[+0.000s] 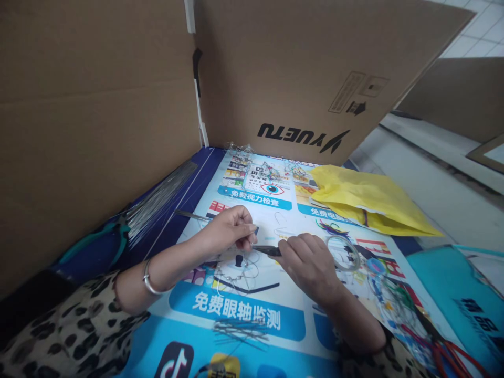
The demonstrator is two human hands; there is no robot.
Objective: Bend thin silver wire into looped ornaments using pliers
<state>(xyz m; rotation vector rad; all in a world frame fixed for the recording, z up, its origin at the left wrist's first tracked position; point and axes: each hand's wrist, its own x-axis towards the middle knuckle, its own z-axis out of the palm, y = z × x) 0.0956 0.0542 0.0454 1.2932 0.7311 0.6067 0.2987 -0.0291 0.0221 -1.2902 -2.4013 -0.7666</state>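
My right hand (309, 265) is wrapped around dark, slim-nosed pliers (268, 251), whose tips point left. They meet the pinched fingertips of my left hand (232, 228). Thin wire with small beads (232, 278) hangs in loops just beneath those fingertips, and my left thumb and fingers are closed on its upper end. The exact spot where the plier tips grip is too small to make out. A thin metal tool (191, 214) lies behind my left wrist, partly hidden by it.
Straight wires (157, 199) lie in a bundle at left, beside teal-handled pliers (122, 239). Short wire pieces (240, 331) lie in front. On the right are a clear tape roll (356, 261), a yellow bag (370, 197) and red handles (449, 353). Cardboard walls (315, 68) stand behind and left.
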